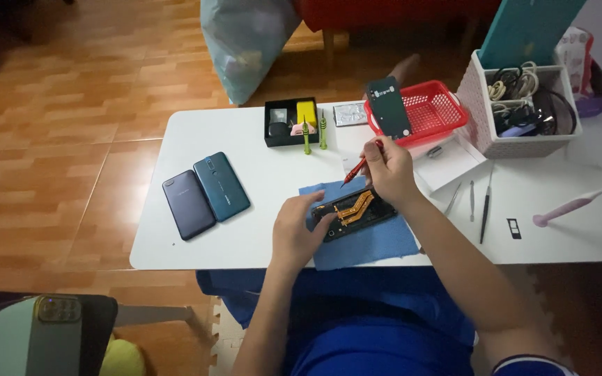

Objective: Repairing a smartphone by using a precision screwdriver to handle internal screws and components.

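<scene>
At the centre of the frame, an opened phone point(353, 211) with orange flex cables exposed is laid on a blue cloth point(377, 240) on the white table point(210, 125). It is steadied by the left hand point(299, 226), whose fingers are spread flat on its left end. A red-handled screwdriver point(360, 167) is pinched in the closed right hand point(388, 170), its tip hanging just above the cloth. Left of centre, two intact phones point(207, 193) are set side by side. Above them, a black box point(290, 120) holds small yellow and grey parts, with two green screwdrivers point(314, 134) leaning beside it. At upper right, a dark back cover point(389, 106) is propped against one red basket point(430, 111), and cables are held in a white bin point(524, 111).
</scene>
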